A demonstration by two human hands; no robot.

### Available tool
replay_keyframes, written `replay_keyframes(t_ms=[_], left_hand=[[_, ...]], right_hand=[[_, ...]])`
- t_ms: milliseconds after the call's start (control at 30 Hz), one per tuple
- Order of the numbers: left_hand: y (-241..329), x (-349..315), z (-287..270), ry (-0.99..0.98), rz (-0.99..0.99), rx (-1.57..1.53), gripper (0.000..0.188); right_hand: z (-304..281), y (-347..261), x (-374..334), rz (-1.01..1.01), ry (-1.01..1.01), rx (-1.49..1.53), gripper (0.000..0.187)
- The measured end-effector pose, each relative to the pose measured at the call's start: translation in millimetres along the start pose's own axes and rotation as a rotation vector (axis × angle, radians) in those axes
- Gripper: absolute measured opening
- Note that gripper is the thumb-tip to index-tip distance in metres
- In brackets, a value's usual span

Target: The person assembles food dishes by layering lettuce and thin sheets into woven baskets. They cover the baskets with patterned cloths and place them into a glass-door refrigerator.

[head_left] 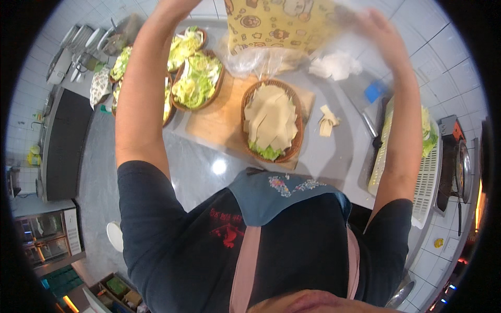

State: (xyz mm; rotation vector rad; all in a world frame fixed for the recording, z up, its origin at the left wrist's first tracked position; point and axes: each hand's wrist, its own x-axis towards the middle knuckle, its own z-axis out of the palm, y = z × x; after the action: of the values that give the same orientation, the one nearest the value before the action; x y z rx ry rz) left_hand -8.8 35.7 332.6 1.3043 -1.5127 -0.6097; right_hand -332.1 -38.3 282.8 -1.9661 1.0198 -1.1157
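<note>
A yellow sheet [279, 26] printed with brown cartoon figures hangs at the top edge; whether it is a bag or a cloth I cannot tell. Blurred by motion, my right hand [380, 34] is raised by its right side, and its grip does not show. My left forearm reaches up past the upper edge, so that hand is out of the picture. Below the sheet lies a clear plastic bag [255, 62]. Closer to me, an oval brown wicker basket [299, 136] holds overlapping thin beige sheets [271, 116] over lettuce leaves [269, 151].
The basket stands on a wooden cutting board [214, 122]. More baskets of lettuce [198, 81] are on the left. Beige strips [327, 122] and crumpled white plastic [336, 66] lie to the right. A knife [369, 125] and a cream plastic crate [383, 148] are at the right edge.
</note>
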Motion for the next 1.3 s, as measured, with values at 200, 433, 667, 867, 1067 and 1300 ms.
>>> replay_keyframes(t_ms=[200,433,667,867,1067,1300], left_hand=[[-6,-34,-8,-0.007,0.066,-0.140,0.011],[-81,-69,9,-0.002,-0.193,-0.180,0.019],[-219,-95,86,-0.107,-0.701,-0.212,0.025],[-243,-130,101,0.033,-0.742,-0.380,0.047],[-220,-190,93,0.041,-0.993,-0.744,0.045],[-229,-246,83,-0.399,-0.928,-0.808,0.042]], right_hand=[[1,-6,-37,0.021,-0.037,0.181,0.032],[30,25,-67,0.143,-0.120,0.129,0.035],[112,152,-77,0.597,-0.282,0.100,0.033],[117,168,-106,0.692,-0.231,0.176,0.050],[99,174,-147,0.838,-0.323,0.319,0.053],[105,139,-198,0.880,-0.596,0.620,0.054]])
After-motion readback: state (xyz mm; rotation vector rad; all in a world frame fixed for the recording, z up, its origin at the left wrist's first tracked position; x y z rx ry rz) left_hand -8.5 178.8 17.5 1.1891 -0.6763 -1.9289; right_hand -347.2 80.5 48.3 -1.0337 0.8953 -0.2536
